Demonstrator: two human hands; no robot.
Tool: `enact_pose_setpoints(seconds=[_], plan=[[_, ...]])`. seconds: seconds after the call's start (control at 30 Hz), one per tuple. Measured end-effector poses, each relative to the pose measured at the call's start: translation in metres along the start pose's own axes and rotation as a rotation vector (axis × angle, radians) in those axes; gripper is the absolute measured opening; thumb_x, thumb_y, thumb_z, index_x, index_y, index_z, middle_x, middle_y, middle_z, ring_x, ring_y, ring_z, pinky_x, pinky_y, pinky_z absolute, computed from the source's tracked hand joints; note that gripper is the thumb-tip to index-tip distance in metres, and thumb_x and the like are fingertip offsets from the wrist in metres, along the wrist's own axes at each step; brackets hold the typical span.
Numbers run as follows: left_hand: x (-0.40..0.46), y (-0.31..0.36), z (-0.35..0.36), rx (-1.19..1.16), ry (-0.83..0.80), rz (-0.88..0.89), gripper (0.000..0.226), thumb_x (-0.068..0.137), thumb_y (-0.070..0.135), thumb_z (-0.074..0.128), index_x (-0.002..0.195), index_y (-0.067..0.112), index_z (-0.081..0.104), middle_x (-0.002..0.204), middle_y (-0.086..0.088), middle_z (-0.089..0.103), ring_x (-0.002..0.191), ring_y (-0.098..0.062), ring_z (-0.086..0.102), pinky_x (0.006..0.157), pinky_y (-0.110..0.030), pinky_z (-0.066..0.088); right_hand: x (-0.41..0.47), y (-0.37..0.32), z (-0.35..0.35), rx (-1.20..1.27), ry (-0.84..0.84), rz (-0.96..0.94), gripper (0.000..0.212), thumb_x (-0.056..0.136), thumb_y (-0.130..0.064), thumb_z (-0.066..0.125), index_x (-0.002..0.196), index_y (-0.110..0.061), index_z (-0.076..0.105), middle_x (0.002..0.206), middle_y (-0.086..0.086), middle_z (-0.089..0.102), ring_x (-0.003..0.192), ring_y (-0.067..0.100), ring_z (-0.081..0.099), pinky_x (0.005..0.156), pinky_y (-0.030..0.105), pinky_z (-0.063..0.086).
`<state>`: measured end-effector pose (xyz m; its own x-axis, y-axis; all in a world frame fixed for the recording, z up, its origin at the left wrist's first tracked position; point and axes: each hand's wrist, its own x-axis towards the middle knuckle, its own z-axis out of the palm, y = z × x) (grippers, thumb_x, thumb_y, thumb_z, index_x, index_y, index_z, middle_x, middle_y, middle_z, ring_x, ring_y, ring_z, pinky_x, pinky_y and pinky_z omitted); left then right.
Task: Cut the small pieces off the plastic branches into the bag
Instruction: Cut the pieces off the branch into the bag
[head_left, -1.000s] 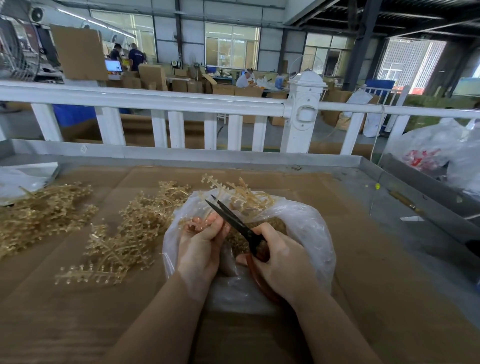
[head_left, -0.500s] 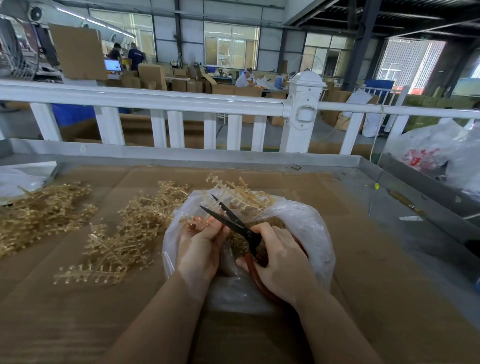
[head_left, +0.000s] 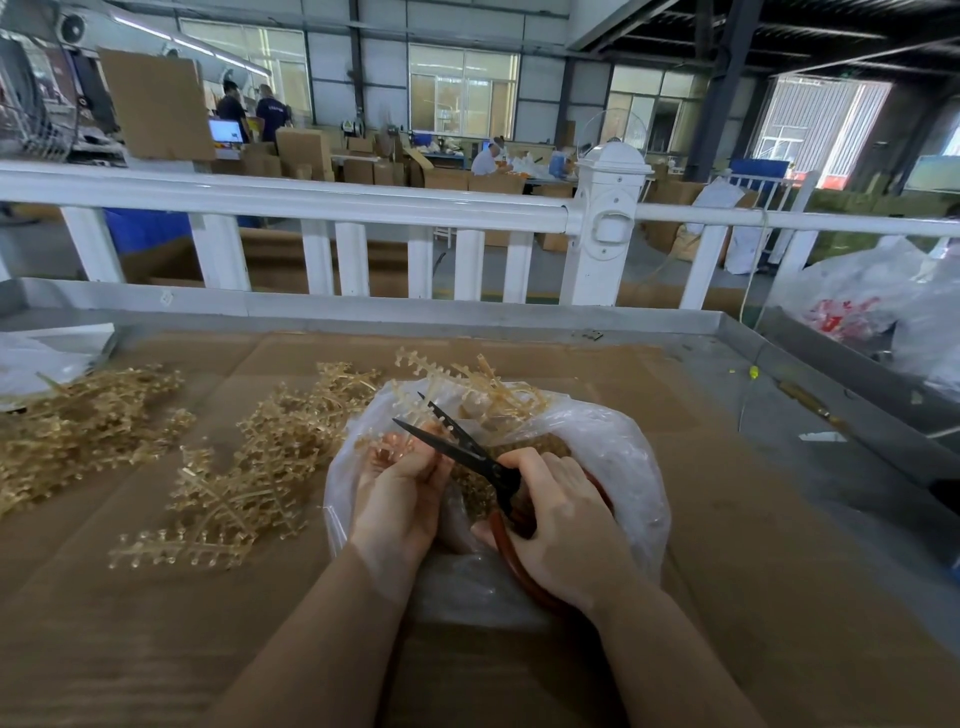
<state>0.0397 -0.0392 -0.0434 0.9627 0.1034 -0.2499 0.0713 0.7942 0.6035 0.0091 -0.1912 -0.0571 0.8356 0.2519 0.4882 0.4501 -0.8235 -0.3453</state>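
Snipping a plastic branch over the open bag.

The right hand (head_left: 566, 525) is clenched round the red handles of the scissors (head_left: 467, 457), blades parted and angled up-left over the bag (head_left: 613, 457). The left hand (head_left: 400, 499) pinches a golden plastic branch (head_left: 467, 384) low on its stem, its far end poking past the bag's far rim. Cut pieces lie in the bag beneath both hands. The branch looks light, thin and springy, likely to flick when cut, so a hold on the main stem close to the blades seems best. More branches (head_left: 260, 467) lie heaped left on the cardboard-covered surface (head_left: 727, 571), a further heap (head_left: 78, 421) beyond.
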Motion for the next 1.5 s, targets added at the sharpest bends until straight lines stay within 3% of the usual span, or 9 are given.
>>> enact_pose_setpoints(seconds=[0.23, 0.4, 0.53, 0.63, 0.73, 0.97, 1.27, 1.5], plan=[[0.0006, -0.0008, 0.0003, 0.029, -0.001, 0.018, 0.042, 0.091, -0.012, 0.046, 0.133, -0.006, 0.047, 0.090, -0.011, 0.063, 0.080, -0.019, 0.064, 0.059, -0.021, 0.057, -0.0001, -0.0006, 0.0006, 0.039, 0.021, 0.026, 0.051, 0.080, -0.054, 0.065, 0.121, -0.025, 0.054, 0.109, -0.011, 0.058, 0.097, 0.001, 0.046, 0.087, 0.013, 0.034], [-0.0004, 0.0010, 0.0004, -0.027, 0.027, 0.017, 0.022, 0.090, -0.011, 0.050, 0.103, 0.003, 0.059, 0.093, -0.013, 0.066, 0.079, -0.019, 0.066, 0.058, -0.021, 0.058, -0.0006, 0.0000, 0.0005, 0.059, 0.042, 0.041, 0.050, 0.080, -0.051, 0.067, 0.120, -0.025, 0.055, 0.106, -0.012, 0.058, 0.097, 0.001, 0.048, 0.087, 0.013, 0.036], [0.0003, -0.0014, -0.0017, 0.006, -0.041, 0.047, 0.044, 0.089, -0.014, 0.047, 0.132, -0.003, 0.047, 0.101, -0.017, 0.064, 0.081, -0.021, 0.064, 0.066, -0.026, 0.058, -0.0010, 0.0002, 0.0010, 0.033, 0.027, 0.032, 0.049, 0.081, -0.053, 0.065, 0.121, -0.027, 0.054, 0.110, -0.013, 0.058, 0.099, 0.001, 0.046, 0.087, 0.013, 0.035], [0.0006, -0.0015, -0.0024, 0.033, -0.102, 0.050, 0.042, 0.089, -0.014, 0.045, 0.128, 0.000, 0.049, 0.088, -0.013, 0.063, 0.076, -0.020, 0.064, 0.059, -0.022, 0.058, -0.0003, -0.0001, 0.0010, 0.044, 0.039, 0.032, 0.048, 0.080, -0.053, 0.065, 0.119, -0.027, 0.054, 0.108, -0.012, 0.058, 0.098, 0.002, 0.047, 0.088, 0.016, 0.038], [0.0018, -0.0029, -0.0027, 0.065, -0.146, 0.030, 0.038, 0.089, -0.015, 0.044, 0.123, -0.002, 0.053, 0.088, -0.013, 0.065, 0.078, -0.021, 0.065, 0.062, -0.023, 0.058, -0.0001, 0.0001, 0.0009, 0.058, 0.055, 0.031, 0.049, 0.079, -0.055, 0.065, 0.118, -0.026, 0.055, 0.107, -0.012, 0.058, 0.098, 0.003, 0.049, 0.088, 0.018, 0.040], [0.0035, -0.0033, -0.0042, 0.066, -0.171, 0.001, 0.040, 0.088, -0.013, 0.046, 0.128, -0.007, 0.051, 0.085, -0.011, 0.069, 0.068, -0.016, 0.070, 0.061, -0.022, 0.058, 0.0022, 0.0007, 0.0016, 0.058, 0.036, 0.027, 0.050, 0.080, -0.058, 0.061, 0.118, -0.026, 0.055, 0.107, -0.013, 0.060, 0.094, -0.004, 0.045, 0.079, 0.001, 0.031], [0.0030, -0.0045, -0.0034, 0.025, -0.118, -0.055, 0.060, 0.087, -0.013, 0.052, 0.143, -0.001, 0.036, 0.099, -0.015, 0.066, 0.075, -0.017, 0.067, 0.057, -0.021, 0.057, 0.0045, -0.0003, 0.0052, 0.040, 0.058, 0.027, 0.046, 0.085, -0.050, 0.063, 0.116, -0.018, 0.056, 0.099, -0.003, 0.066, 0.088, 0.009, 0.060, 0.076, 0.018, 0.049], [0.0041, -0.0046, -0.0046, 0.048, -0.114, -0.060, 0.048, 0.087, -0.011, 0.053, 0.135, -0.005, 0.046, 0.094, -0.012, 0.066, 0.074, -0.016, 0.066, 0.062, -0.021, 0.058, 0.0045, -0.0004, 0.0048, 0.007, 0.070, 0.032, 0.049, 0.084, -0.055, 0.060, 0.115, -0.018, 0.056, 0.098, -0.003, 0.068, 0.087, 0.012, 0.063, 0.074, 0.021, 0.051]])
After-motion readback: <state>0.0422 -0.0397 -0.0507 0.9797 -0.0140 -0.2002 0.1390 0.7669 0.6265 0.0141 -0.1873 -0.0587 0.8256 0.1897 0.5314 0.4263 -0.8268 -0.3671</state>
